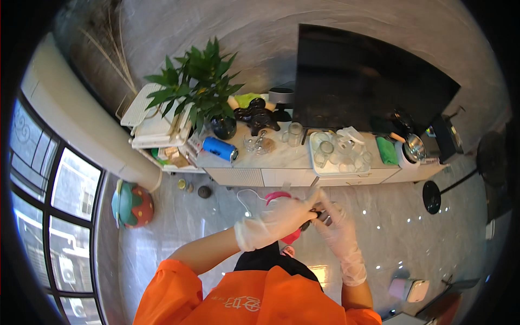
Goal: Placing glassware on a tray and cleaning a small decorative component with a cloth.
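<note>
Both my hands wear thin whitish gloves and meet in front of my orange top. A small dark object (317, 214) sits between them; its kind is unclear. My left hand (290, 217) has its fingers bent at the object's left side. My right hand (335, 227) closes around its right side, with the raised fingers blurred. Below and behind the hands shows something bright pink (291, 237), partly hidden by my left hand and wrist. Beyond them stands a low cabinet (284, 177) with a marble-look top.
On the cabinet are a white tray (342, 172) of glassware, a glass jar (295, 134), a blue cylindrical speaker (219, 149), a potted plant (199, 87), a green cloth (387, 150) and a television (365, 81). A strawberry-shaped stool (133, 204) stands left; a black round stand base (431, 197) is at right.
</note>
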Demonstrator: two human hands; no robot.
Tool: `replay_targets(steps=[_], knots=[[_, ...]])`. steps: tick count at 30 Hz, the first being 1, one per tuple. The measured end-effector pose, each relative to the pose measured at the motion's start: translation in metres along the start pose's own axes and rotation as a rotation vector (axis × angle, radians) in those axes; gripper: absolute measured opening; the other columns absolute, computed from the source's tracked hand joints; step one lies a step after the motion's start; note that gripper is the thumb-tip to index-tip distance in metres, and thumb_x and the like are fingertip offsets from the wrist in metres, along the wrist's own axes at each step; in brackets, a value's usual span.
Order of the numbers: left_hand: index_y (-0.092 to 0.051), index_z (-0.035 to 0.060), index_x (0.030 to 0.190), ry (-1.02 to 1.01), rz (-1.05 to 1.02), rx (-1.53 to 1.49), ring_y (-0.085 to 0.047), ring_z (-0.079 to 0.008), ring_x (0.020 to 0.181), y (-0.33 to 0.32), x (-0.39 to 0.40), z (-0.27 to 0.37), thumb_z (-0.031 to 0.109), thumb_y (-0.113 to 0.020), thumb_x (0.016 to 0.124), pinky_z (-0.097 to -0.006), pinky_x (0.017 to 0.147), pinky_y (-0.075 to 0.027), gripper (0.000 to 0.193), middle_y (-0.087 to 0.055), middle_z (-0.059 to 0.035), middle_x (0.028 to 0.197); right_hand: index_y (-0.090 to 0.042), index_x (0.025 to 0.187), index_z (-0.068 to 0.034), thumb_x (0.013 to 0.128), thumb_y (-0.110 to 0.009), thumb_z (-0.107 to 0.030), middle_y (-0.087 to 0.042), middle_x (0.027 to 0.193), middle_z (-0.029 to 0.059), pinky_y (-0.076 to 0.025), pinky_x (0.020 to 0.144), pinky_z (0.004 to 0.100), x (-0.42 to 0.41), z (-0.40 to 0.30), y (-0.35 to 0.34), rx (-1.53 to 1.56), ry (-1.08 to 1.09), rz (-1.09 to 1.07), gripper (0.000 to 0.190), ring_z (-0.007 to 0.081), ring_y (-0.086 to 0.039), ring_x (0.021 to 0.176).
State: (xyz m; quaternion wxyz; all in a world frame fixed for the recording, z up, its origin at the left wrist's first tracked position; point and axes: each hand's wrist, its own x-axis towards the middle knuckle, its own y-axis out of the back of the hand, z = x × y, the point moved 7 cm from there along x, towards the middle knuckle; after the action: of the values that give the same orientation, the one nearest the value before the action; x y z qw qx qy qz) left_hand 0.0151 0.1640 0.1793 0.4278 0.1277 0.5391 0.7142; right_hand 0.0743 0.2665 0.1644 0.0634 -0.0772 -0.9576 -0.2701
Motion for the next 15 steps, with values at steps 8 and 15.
replay_targets(steps=[8,15], knots=[[-0.035,0.0045,0.137,0.211,0.158,-0.991,-0.062,-0.0169,0.077,-0.025,-0.040,-0.120,0.037,-0.066,0.079,-0.0277,0.074,-0.047,0.073,-0.067,-0.0121,0.084,-0.065,0.095,-0.011,0.076,-0.068,-0.012,-0.062,0.081,0.0045,-0.048,0.062,0.0287,0.056,-0.017,-0.090,0.072,0.189,-0.330,0.019,0.0218,-0.061,0.073],[-0.043,0.0041,0.133,0.173,0.357,-1.152,-0.059,-0.0089,0.074,-0.025,-0.048,-0.194,0.016,-0.071,0.077,-0.0240,0.073,-0.047,0.064,-0.067,-0.0058,0.083,-0.065,0.091,-0.010,0.076,-0.068,-0.011,-0.064,0.082,0.0062,-0.049,0.062,0.0292,0.099,-0.016,-0.144,0.054,0.174,-0.481,0.016,0.0214,-0.062,0.070]])
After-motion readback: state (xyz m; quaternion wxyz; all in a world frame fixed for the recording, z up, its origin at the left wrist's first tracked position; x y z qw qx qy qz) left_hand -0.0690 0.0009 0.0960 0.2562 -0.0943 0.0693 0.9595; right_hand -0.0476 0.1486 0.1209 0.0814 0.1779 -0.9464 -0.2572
